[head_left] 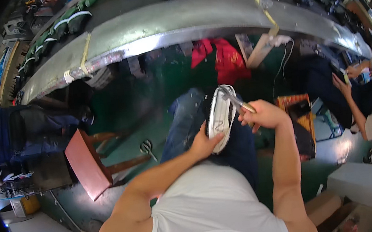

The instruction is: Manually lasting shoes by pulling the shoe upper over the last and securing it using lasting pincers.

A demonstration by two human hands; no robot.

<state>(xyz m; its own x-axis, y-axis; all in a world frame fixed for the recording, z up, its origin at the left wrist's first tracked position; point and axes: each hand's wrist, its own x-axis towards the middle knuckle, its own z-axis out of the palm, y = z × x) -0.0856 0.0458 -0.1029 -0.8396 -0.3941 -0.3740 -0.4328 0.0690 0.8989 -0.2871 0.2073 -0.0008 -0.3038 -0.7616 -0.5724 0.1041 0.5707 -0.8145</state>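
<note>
My left hand (pixel 204 142) is wrapped round the heel end of a shoe (pixel 219 119), its thumb pressed on the pale face turned up to me. The shoe is whitish with a dark side and lies lengthwise above my jeans-clad thighs. In my right hand (pixel 265 114) is a hammer (pixel 240 104), gripped by its light-coloured handle. Its metal head touches or hovers just over the far end of the shoe; which of the two, I cannot tell. Fingers of the right hand hide the rear of the handle.
A metal-edged bench (pixel 153 26) curves across the front, with several dark green shoes (pixel 79 20) on it. A reddish stool (pixel 88 163) and scissors (pixel 147 148) are at left. Red cloth (pixel 230 60) hangs under the bench. Another person (pixel 353 92) sits at right beside an orange basket (pixel 303 116).
</note>
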